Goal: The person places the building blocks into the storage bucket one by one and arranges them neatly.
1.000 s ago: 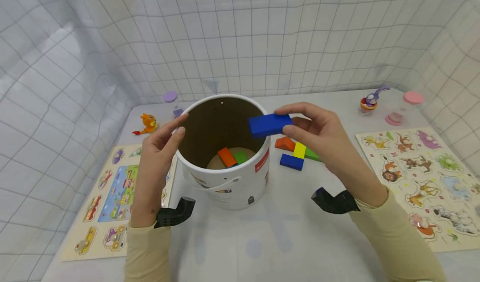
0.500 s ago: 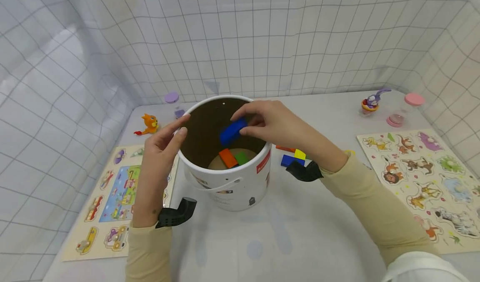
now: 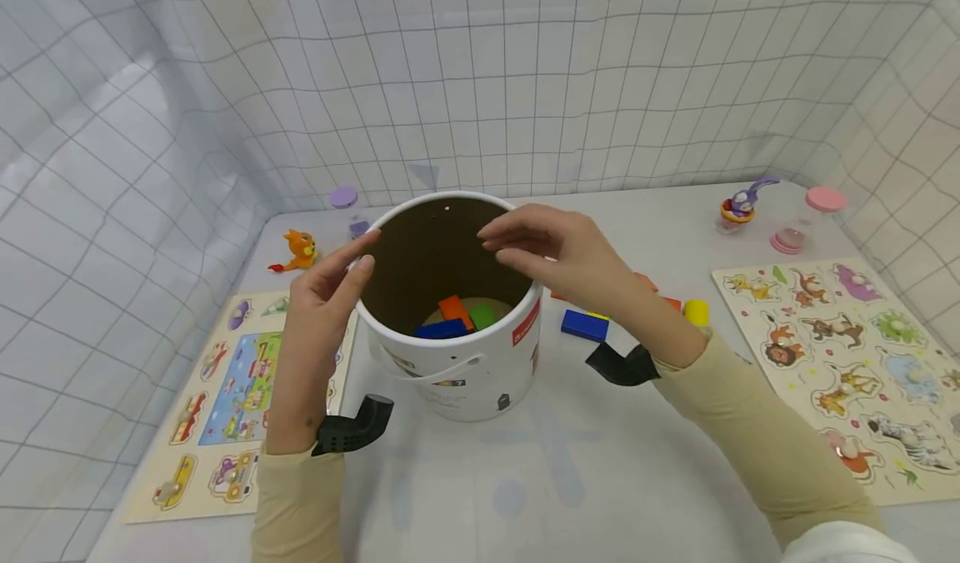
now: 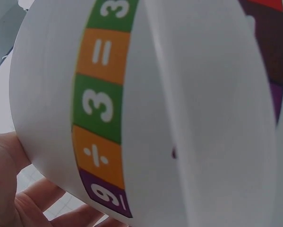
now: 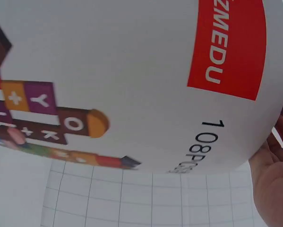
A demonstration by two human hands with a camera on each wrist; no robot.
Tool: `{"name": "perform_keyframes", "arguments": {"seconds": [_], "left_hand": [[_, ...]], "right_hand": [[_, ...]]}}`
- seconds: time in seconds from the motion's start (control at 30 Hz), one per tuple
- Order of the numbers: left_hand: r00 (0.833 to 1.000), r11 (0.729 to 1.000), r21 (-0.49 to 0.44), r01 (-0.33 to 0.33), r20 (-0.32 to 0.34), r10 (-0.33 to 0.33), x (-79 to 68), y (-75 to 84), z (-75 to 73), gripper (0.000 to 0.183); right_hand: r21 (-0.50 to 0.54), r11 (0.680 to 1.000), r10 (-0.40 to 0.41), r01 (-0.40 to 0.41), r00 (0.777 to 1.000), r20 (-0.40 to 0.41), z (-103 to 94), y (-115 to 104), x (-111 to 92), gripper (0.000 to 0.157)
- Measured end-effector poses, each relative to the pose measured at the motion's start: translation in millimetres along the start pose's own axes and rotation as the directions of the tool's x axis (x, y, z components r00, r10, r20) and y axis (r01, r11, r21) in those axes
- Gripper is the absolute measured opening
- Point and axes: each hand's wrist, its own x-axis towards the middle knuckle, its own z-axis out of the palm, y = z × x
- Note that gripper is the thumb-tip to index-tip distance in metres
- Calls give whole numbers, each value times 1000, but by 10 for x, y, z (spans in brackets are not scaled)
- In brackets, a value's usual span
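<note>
A white bucket (image 3: 480, 371) with printed sides and a handle stands upright in the middle of the table. My left hand (image 3: 318, 313) holds its left rim, thumb and index fingertips at the edge. In the left wrist view the other fingers (image 4: 42, 194) pass partly behind the bucket wall. Above the right rim is my right hand (image 3: 558, 251), fingers loosely bent, nothing between them. Down inside the bucket lie a blue block (image 3: 441, 329), an orange block (image 3: 455, 311) and a green block (image 3: 482, 316).
Right of the bucket lie another blue block (image 3: 585, 325), a yellow cylinder (image 3: 696, 312) and several blocks partly hidden by my right arm. Wooden puzzle boards flank both sides, the animal one (image 3: 813, 413) at right. An orange toy figure (image 3: 302, 248) and a purple toy (image 3: 742, 201) stand farther back.
The right hand moved left with the blue block, lowered it into the bucket and let go. That block now lies at the bottom. My left hand stays at the rim.
</note>
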Motion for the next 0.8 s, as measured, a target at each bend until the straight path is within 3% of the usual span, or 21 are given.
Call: {"name": "perform_keyframes", "arguments": {"seconds": [0.1,0.17,0.23,0.37,0.5,0.67,0.8], "left_hand": [[1000,1000,29,5,6,-5,-7,2,-4,37],[1000,999,49,9,11,-10,-14,5,-8,38],[1000,998,58,14,13,-15,-19,7,-12,38],[1000,998,57,21,19,-22,-20,9,-11,38],[1000,998,61,19,23,-20,-17,17,-3,38],[999,998,56,29,16,-30,-39,43,-4,38],[999,999,36,25,19,-25,-42,49,-2,38]], "right_hand": [[50,999,14,-6,987,-163,-72,108,-213,27],[65,995,91,-77,964,-251,-132,237,-361,28],[61,980,200,-191,937,-286,-181,418,-512,31],[-66,894,422,-442,883,-203,-214,844,-822,37],[-181,824,522,-536,844,-121,-199,1146,-1065,40],[-265,815,496,-515,857,-140,-166,1274,-1147,38],[-364,790,470,-493,869,-158,-133,1298,-1129,37]]}}
